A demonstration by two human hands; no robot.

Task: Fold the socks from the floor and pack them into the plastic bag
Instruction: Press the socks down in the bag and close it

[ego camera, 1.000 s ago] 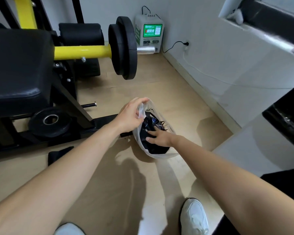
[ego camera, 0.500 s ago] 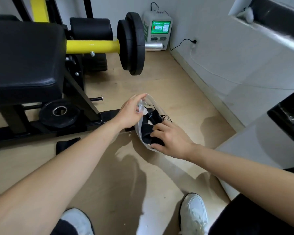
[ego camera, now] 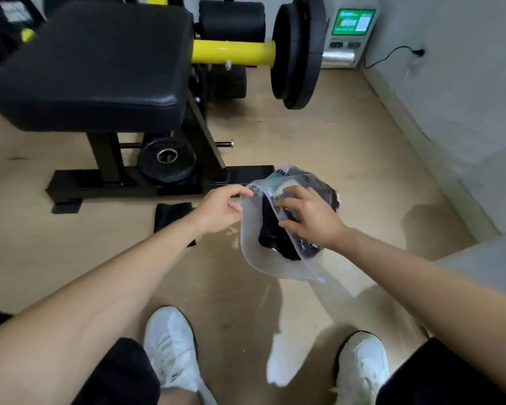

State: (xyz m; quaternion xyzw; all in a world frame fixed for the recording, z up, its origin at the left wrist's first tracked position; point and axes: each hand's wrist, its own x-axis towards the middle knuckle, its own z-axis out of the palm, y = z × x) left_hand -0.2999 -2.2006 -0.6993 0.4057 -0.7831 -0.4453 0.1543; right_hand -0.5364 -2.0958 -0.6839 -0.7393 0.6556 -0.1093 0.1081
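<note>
Left hand (ego camera: 221,210): you pinch the plastic bag (ego camera: 253,252) rim.
Right hand (ego camera: 311,219): fingers curl over its far wall.
Socks (ego camera: 270,232): inside the bag, above the floor (ego camera: 362,159).
Handling: likely light, limp, slippery; grip the rim.

No text legible. White kiosk (ego camera: 341,45), upper right of frame: green screen (ego camera: 353,22) carries white and red characters plus QR-like square, too blurred to read. Plastic bag (ego camera: 253,247), centre right: blue print near top rim, unreadable. Pale label (ego camera: 12,11) on black equipment, upper left: blurred.
</note>
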